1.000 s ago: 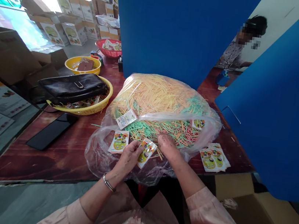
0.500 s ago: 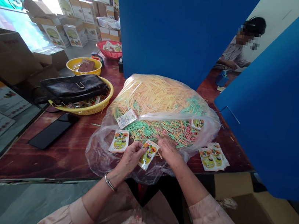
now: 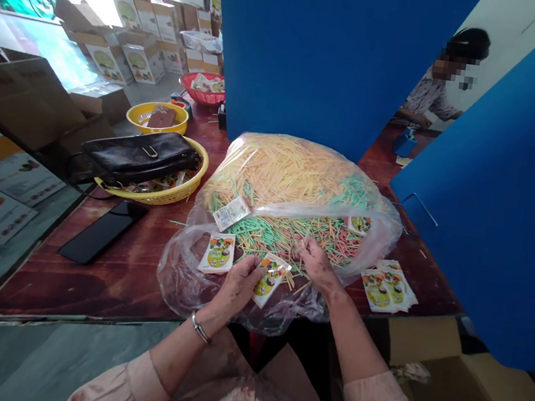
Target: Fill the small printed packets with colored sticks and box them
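Pinched in my left hand (image 3: pixel 240 282) is a small printed packet (image 3: pixel 267 287) with fruit pictures, tilted over the near edge of a clear plastic bag (image 3: pixel 176 281). Several thin sticks (image 3: pixel 291 281) poke out at the packet's upper right. My right hand (image 3: pixel 320 268) is at the bag's open mouth, its fingertips closed on thin coloured sticks from the heap (image 3: pixel 288 230); how many is hidden. Left of my left hand lies another fruit packet (image 3: pixel 219 252). One more packet (image 3: pixel 232 213) rests on the bag's fold, and another packet (image 3: pixel 359 225) lies at the heap's right.
Several flat packets (image 3: pixel 387 289) lie on the dark red table (image 3: pixel 135 288) at right. To the left are a black phone (image 3: pixel 102 230), a yellow basket (image 3: pixel 168 197) and a black bag (image 3: pixel 142 155). Blue panels (image 3: pixel 312 54) stand behind; a co-worker (image 3: pixel 431 97) sits beyond.
My right hand has moved away from the packet, up and right into the sticks. Sticks now show at the packet's end. My left hand still holds the packet; the view has shifted slightly.
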